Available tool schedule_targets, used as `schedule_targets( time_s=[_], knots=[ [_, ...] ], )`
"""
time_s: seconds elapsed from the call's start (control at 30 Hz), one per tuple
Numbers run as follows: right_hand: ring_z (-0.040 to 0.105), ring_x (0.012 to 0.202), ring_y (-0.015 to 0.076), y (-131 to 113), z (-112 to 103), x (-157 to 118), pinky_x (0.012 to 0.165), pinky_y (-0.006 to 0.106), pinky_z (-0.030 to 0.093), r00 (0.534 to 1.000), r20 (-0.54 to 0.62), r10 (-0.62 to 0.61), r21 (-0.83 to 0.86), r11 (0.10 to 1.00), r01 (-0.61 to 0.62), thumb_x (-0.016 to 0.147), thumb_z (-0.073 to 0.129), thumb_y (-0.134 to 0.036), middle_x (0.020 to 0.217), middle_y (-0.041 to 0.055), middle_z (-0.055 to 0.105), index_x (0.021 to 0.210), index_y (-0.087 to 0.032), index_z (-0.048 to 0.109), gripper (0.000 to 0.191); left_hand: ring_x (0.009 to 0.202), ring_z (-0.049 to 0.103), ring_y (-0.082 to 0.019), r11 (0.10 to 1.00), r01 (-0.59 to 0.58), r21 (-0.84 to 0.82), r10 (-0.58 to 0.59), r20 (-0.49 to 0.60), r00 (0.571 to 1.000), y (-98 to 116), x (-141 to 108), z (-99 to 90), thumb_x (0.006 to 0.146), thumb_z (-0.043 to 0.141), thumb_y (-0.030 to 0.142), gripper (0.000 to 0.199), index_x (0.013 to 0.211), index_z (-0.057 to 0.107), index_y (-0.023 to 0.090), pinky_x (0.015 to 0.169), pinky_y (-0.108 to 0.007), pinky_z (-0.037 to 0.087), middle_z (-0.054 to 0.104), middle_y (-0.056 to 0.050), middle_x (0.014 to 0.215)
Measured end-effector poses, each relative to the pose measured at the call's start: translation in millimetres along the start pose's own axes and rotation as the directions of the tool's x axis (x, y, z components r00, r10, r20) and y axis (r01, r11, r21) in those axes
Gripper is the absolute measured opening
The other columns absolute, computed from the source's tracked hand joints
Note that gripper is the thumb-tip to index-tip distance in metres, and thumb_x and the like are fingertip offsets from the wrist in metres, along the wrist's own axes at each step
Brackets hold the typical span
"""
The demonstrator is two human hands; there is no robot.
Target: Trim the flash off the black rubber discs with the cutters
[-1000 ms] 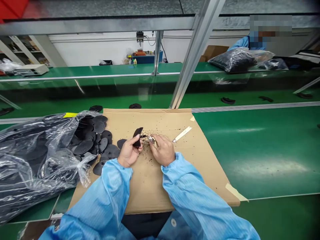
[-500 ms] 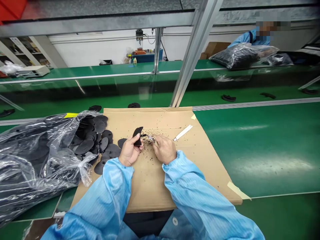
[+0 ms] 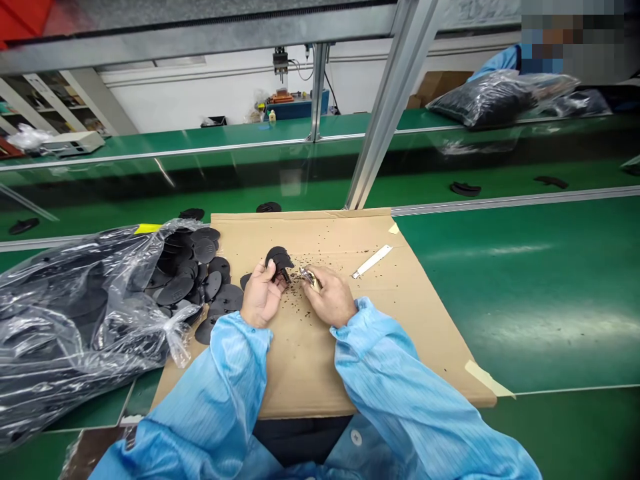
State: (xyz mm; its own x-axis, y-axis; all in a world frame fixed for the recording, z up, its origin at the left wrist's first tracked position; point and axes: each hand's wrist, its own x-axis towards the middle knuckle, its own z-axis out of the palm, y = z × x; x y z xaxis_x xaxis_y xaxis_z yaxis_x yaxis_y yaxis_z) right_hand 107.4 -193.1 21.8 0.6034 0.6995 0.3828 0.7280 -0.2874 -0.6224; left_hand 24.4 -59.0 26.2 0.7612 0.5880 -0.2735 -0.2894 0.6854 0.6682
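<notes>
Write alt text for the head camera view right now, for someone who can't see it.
The wearer's left hand holds a black part while the right hand grips a small metal-tipped tool, over cardboard strewn with dark specks. Black discs and a clear plastic bag lie to the left; a pale, narrow tool lies to the right.

The green tabletop [image 3: 515,287] bears 1 cardboard sheet [image 3: 300,373]. Over the sheet's left edge lie a plastic bag [image 3: 60,333] and black discs [image 3: 229,297]; around its middle, dark crumbs [image 3: 297,293]; toward its right edge, 1 slim white tool [image 3: 374,260].
</notes>
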Motion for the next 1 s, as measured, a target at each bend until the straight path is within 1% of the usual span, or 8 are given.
schedule_targets(
  time_s=[0.03,0.1,0.2,0.33,0.5,0.67,0.87,1.0],
  knots=[
    [0.061,0.092,0.0200,0.2,1.2,-0.8,0.084,0.030,0.046,1.000,0.014,-0.018,-0.005,1.000,0.018,0.085,0.053,-0.022,0.095,0.0062,0.069,0.101,-0.019,0.066,0.020,0.064,0.060,-0.009,1.000,0.018,-0.015,-0.018,0.004,1.000,0.3,0.1,-0.1,0.073,0.075,0.019,0.028,0.092,0.056,0.019,0.056,-0.019,0.049,0.061,0.002,0.079],
    [0.061,0.092,0.0195,0.5,2.8,-2.1,0.084,0.029,0.046,0.998,0.040,-0.043,-0.014,0.999,0.044,0.085,0.053,-0.020,0.095,0.0059,0.069,0.103,-0.019,0.065,0.021,0.062,0.059,-0.009,0.998,0.063,-0.018,-0.063,0.007,0.998,1.1,-0.2,-0.1,0.076,0.072,0.018,0.021,0.091,0.057,0.018,0.053,-0.019,0.048,0.059,0.001,0.075],
    [0.061,0.091,0.0192,0.2,3.4,-3.3,0.084,0.028,0.045,0.995,0.082,-0.050,-0.041,0.998,0.054,0.085,0.054,-0.018,0.094,0.0061,0.068,0.107,-0.019,0.064,0.025,0.052,0.049,-0.005,0.989,0.147,-0.031,-0.147,0.018,0.989,2.3,-1.0,-0.4,0.078,0.070,0.018,0.014,0.084,0.058,0.014,0.043,-0.015,0.038,0.054,0.001,0.069],
    [0.060,0.090,0.0190,-1.5,3.9,-4.1,0.084,0.028,0.044,0.987,0.151,-0.059,-0.104,0.992,0.075,0.085,0.054,-0.018,0.094,0.0064,0.067,0.108,-0.019,0.064,0.025,0.047,0.040,-0.004,0.976,0.212,-0.046,-0.209,0.072,0.975,2.1,-1.7,-1.3,0.080,0.067,0.017,0.011,0.089,0.061,0.015,0.039,-0.016,0.031,0.051,0.002,0.067],
    [0.061,0.090,0.0187,-4.3,4.6,-4.6,0.084,0.028,0.044,0.974,0.220,-0.053,-0.166,0.982,0.091,0.087,0.054,-0.020,0.095,0.0073,0.067,0.110,-0.018,0.063,0.025,0.042,0.038,-0.005,0.975,0.220,0.011,-0.220,0.053,0.974,1.1,-3.5,0.3,0.080,0.066,0.018,0.011,0.089,0.061,0.015,0.038,-0.017,0.029,0.051,0.003,0.062],
    [0.061,0.089,0.0189,-8.0,2.6,-4.8,0.082,0.028,0.043,0.969,0.246,-0.029,-0.200,0.976,0.080,0.088,0.055,-0.021,0.096,0.0067,0.068,0.110,-0.019,0.063,0.025,0.040,0.039,-0.005,0.977,0.210,0.047,-0.212,0.043,0.976,2.2,-5.6,4.4,0.078,0.067,0.017,0.015,0.092,0.061,0.014,0.036,-0.017,0.029,0.051,0.003,0.061],
    [0.063,0.088,0.0200,-13.5,-1.5,-4.9,0.075,0.028,0.044,0.949,0.315,0.034,-0.263,0.963,0.053,0.087,0.053,-0.019,0.097,0.0061,0.069,0.111,-0.022,0.064,0.027,0.040,0.038,-0.004,0.976,0.195,0.093,-0.199,0.034,0.979,0.5,-4.5,3.0,0.075,0.072,0.019,0.018,0.090,0.063,0.014,0.035,-0.016,0.028,0.051,0.004,0.060],
    [0.063,0.092,0.0219,-18.4,-3.5,-4.7,0.075,0.029,0.043,0.932,0.351,0.089,-0.318,0.948,0.029,0.083,0.053,-0.014,0.101,0.0072,0.069,0.111,-0.022,0.064,0.031,0.043,0.043,-0.004,0.983,0.159,0.090,-0.162,0.032,0.986,-3.9,-1.9,-1.5,0.074,0.072,0.018,0.019,0.090,0.064,0.013,0.037,-0.016,0.033,0.055,0.003,0.065]
  ],
)
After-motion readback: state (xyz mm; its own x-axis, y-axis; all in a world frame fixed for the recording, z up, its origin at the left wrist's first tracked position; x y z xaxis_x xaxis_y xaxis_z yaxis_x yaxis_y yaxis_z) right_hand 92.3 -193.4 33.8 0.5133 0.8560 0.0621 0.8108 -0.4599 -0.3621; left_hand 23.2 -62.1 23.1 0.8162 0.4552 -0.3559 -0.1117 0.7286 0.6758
